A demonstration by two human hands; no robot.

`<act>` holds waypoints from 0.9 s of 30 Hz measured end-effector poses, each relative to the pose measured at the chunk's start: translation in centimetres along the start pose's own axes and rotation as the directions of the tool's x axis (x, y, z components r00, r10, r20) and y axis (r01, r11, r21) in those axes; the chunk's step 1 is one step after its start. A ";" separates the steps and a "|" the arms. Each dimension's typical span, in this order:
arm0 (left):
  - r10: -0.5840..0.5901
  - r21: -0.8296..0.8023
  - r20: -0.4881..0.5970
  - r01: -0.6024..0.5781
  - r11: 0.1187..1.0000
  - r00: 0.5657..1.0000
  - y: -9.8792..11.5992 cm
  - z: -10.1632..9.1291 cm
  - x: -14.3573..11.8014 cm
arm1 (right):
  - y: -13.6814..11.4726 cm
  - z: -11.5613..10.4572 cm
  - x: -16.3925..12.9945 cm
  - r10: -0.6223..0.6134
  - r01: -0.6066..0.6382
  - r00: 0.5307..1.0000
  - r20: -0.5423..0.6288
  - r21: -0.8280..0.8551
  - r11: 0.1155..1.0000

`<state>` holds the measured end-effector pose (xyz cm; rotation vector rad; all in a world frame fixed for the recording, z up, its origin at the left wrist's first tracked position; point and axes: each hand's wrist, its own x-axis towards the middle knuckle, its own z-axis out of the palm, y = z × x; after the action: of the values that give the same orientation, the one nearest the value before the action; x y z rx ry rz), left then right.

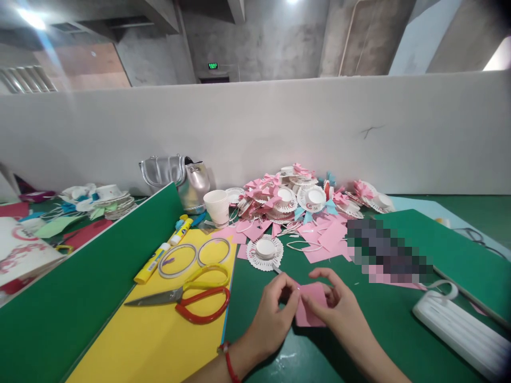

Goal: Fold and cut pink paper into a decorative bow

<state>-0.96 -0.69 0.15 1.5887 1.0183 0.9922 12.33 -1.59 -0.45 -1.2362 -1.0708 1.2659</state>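
OK, both your hands are on one small pink paper square [313, 318], low over the dark green tabletop [291, 367], right of the yellow sheet [120, 346]. Your left hand [273, 314], red bracelet at the wrist, has thumb and index pinched narrow on the square's left edge. Your right hand [339, 304] has its thumb on the front face and other fingertips at the far edge; index arched up, gap to thumb fairly wide. Grip force: can't tell. Narrow grey strip [276, 269] pokes out past your left knuckles; can't tell what it is or whether you're holding it.

Just beyond your hands: a white fringed paper disc with a round raised centre [265, 248], lying flat. Behind that, loose pink paper pieces [332, 235], then a heap of white discs with pink and blue bows [279, 199].

On the yellow sheet, to your left: scissors with one yellow and one red handle [181, 296], blades pointing left, plus two pale tape rings [197, 255] side by side. Yellow glue stick [151, 264] near the sheet's left edge. White cup [217, 208] upright behind. White power strip [463, 331] at far right.
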 end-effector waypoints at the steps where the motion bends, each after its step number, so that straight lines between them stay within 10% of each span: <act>1: -0.002 -0.005 -0.008 0.002 1.000 1.000 0.0 0.0 0.0 | 0.0 0.1 0.0 -0.005 0.005 1.000 0.022 0.005 1.000; 27: -0.061 -0.148 -0.026 0.056 0.987 0.998 -0.4 -0.2 0.6 | -0.7 -0.8 -0.1 -0.204 0.252 0.964 0.169 -0.354 0.901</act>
<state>-1.07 0.00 -0.16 1.4189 0.9837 1.0298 13.17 -1.69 0.20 -1.2730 -1.5584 0.9971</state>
